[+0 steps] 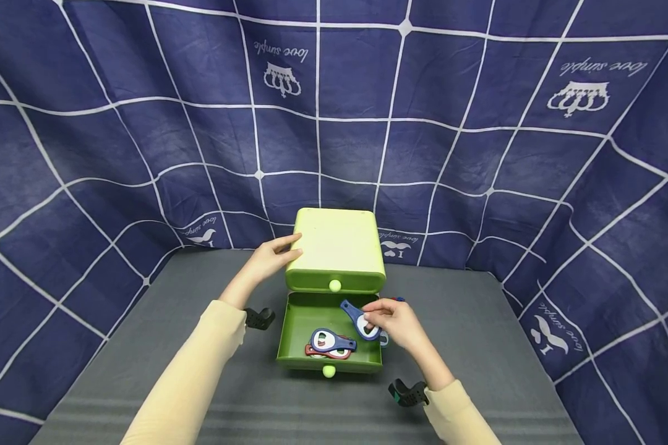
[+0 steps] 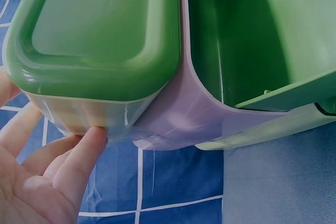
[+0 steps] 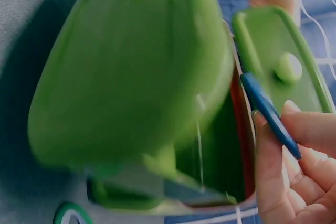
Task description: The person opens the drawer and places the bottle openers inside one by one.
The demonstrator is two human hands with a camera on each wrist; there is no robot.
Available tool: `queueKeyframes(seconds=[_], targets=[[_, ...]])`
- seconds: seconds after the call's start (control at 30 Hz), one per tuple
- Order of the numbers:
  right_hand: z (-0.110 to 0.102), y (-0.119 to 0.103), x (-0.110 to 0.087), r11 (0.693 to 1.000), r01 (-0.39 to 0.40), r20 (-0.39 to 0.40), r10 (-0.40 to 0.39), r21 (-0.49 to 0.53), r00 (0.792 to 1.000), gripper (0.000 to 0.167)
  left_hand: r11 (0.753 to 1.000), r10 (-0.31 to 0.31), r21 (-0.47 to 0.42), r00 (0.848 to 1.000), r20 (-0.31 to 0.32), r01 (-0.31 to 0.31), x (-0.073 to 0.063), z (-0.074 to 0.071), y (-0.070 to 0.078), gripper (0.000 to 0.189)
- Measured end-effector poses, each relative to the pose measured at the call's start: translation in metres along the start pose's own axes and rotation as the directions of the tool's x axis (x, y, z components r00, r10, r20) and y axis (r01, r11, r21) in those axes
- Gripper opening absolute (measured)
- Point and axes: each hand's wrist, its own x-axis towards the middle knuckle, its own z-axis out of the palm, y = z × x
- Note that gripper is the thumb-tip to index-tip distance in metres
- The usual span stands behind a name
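A small green two-drawer box point(image 1: 339, 241) has its lower drawer point(image 1: 289, 334) pulled out and its upper drawer point(image 2: 100, 19) closed. Thumb and fingers of my right hand point(image 1: 395, 321) pinch a blue bottle opener point(image 1: 352, 311) with a white centre, held above the open drawer's right side. It appears edge-on in the right wrist view, as a blue bottle opener point(image 3: 270, 116). Lying in the drawer are another blue bottle opener point(image 1: 334, 341) and, partly beneath it, a red one point(image 1: 313, 351). My left hand point(image 1: 267, 256) rests its fingertips against the box's left side.
On the grey table point(image 1: 451, 346), a pale blue-rimmed piece point(image 1: 385, 339) shows beside the drawer's right wall. A red and blue item point(image 1: 399, 299) is mostly hidden behind my right hand. A blue white-lined cloth point(image 1: 345, 148) hangs behind the box and along both sides.
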Motion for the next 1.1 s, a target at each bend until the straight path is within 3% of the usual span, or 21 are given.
queueKeyframes(seconds=[0.3,0.63,0.83,1.1], targets=[[0.038,-0.004,0.024,0.97,0.067,0.068,-0.052,-0.235,0.996,0.014,1.0,-0.006,-0.008,1.0,0.006,0.006,0.0,0.0,0.0,0.056],[0.049,0.001,0.029,0.895,0.13,0.075,-0.109,-0.426,0.991,0.016,1.0,-0.005,-0.01,1.0,0.001,0.005,0.001,0.0,0.0,0.056],[0.047,-0.001,0.021,0.9,0.154,0.048,-0.148,-0.409,0.988,0.016,1.0,-0.006,-0.016,1.0,0.007,0.006,0.002,0.0,0.0,0.056],[0.036,-0.01,-0.001,0.975,0.124,0.021,-0.122,-0.187,0.992,0.018,1.0,-0.005,-0.011,1.0,0.01,0.005,0.001,-0.001,0.0,0.057]])
